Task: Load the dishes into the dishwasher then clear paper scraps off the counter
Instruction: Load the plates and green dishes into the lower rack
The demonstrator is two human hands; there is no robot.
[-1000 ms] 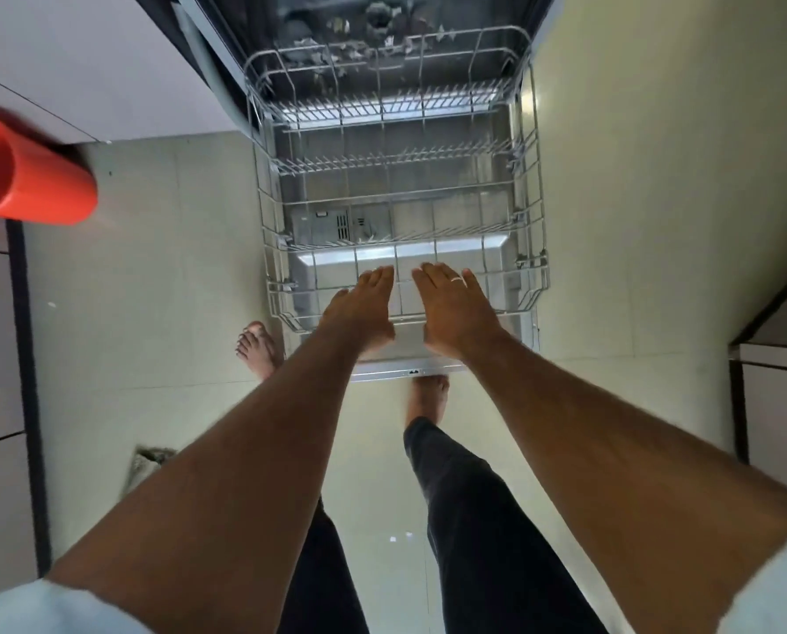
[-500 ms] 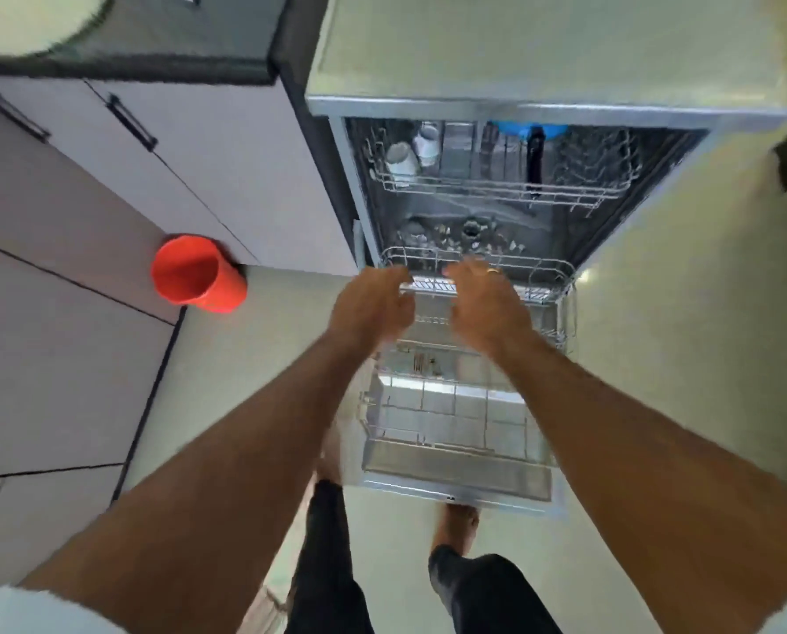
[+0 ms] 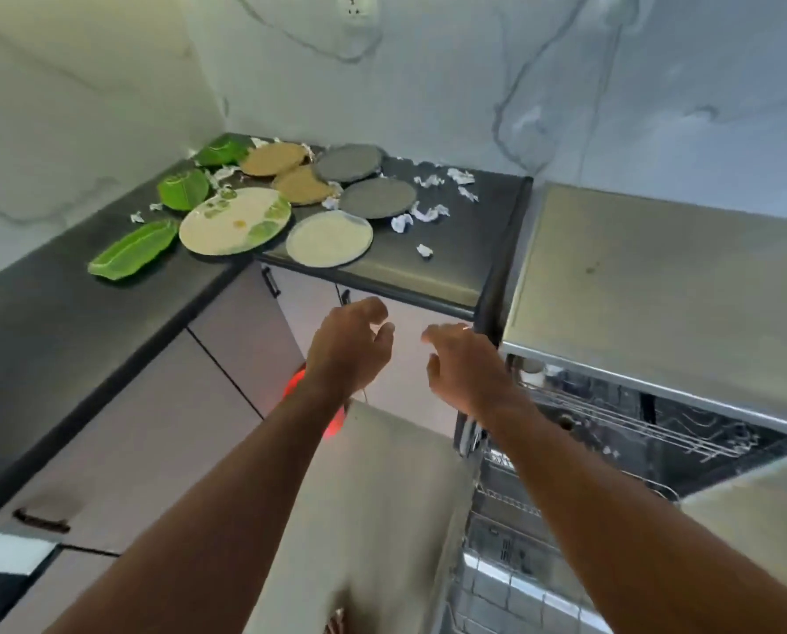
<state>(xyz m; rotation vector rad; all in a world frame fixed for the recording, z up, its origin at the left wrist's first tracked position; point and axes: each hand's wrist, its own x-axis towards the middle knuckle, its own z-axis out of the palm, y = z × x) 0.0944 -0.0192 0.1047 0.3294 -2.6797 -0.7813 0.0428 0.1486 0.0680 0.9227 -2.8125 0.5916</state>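
L hand (image 3: pixel 350 345) & R hand (image 3: pixel 467 363) empty, fingers loose, below counter (image 3: pixel 433 272) edge | plates (image 3: pixel 329 237) on counter, nearest at front lip | prob rigid, breakable, slick: pinch rim, thumb on top | paper scraps (image 3: pixel 421 212) beside plates, light.

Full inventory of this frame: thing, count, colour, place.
Leaf-shaped dishes: 3, green, counter left.
Large round plate: 1, cream with green leaves, counter corner.
Round plates: 2 tan, counter back; 2 grey, to their right; 1 pale at front edge.
Crumpled paper scraps: several, white, scattered among plates.
Dark counter: 1, black.
Dishwasher: 1, steel, right, wire racks visible.
Red object: 1, floor, behind left arm.
Left hand: empty.
Right hand: empty.
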